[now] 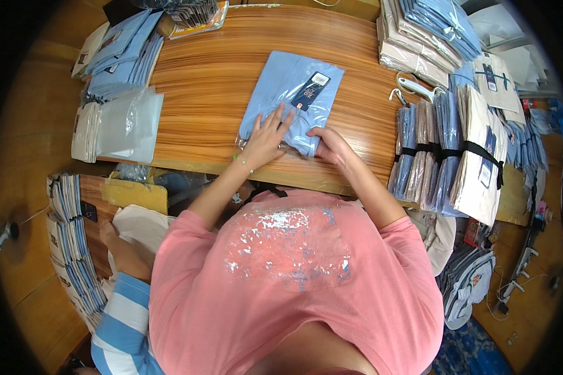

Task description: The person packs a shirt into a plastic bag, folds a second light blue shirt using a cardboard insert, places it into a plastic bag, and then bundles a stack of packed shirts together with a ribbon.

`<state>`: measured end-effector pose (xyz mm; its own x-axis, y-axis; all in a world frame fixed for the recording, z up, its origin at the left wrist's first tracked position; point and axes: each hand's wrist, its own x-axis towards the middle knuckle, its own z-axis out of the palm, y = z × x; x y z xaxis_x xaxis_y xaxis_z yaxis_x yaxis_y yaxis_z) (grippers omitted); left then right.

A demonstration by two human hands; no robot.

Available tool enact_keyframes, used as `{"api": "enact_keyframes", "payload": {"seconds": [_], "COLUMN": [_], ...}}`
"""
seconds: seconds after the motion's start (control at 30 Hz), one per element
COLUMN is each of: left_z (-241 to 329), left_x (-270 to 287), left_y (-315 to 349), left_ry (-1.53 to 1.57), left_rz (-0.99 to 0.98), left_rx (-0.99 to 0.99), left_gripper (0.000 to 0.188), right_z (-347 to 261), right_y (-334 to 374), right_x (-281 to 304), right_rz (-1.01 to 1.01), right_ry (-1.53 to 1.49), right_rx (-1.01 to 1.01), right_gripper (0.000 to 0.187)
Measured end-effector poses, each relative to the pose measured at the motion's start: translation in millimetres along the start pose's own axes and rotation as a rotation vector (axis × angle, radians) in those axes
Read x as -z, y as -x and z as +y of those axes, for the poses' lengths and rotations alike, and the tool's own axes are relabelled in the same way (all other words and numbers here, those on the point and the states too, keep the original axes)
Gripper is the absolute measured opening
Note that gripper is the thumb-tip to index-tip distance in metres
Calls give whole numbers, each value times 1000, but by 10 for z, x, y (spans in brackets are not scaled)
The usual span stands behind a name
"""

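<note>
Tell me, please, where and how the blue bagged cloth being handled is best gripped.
Probably by the long side edges, one hand from each side: the blue bagged cloth lies mostly flat, its near end rumpled between the left hand and right hand.

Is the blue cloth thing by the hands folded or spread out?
Folded: the blue garment lies as a compact rectangle with a dark tag on top, though its near end looks rumpled.

Lettered navy tag (307, 95), barcoded — on blue garment (280, 78)

Strapped garment bundles (443, 128) at right, yellow cardboard (134, 195) at left; blue patterned cloth (472, 351), lower right
</note>
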<state>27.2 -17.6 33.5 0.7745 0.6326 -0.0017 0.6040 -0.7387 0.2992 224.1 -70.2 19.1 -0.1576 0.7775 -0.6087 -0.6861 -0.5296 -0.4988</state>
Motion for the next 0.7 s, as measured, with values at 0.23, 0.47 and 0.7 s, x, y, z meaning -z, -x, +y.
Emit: {"api": "enact_keyframes", "payload": {"seconds": [0.23,0.47,0.7], "left_z": [112,218,426], "left_x": [427,-554,15], "left_y": [-424,-670,266], "left_ry": [1248,2460,1809], "left_rz": [733,345,-259], "left_rx": [447,704,429], "left_gripper": [43,49,47], "right_z": [-858,-244,-505], "right_y": [818,73,335], "right_x": [-912,-80,446], "right_rz": [-91,209,443], "right_ry": [540,242,1385], "right_rx": [768,363,516], "right_gripper": [60,56,23]}}
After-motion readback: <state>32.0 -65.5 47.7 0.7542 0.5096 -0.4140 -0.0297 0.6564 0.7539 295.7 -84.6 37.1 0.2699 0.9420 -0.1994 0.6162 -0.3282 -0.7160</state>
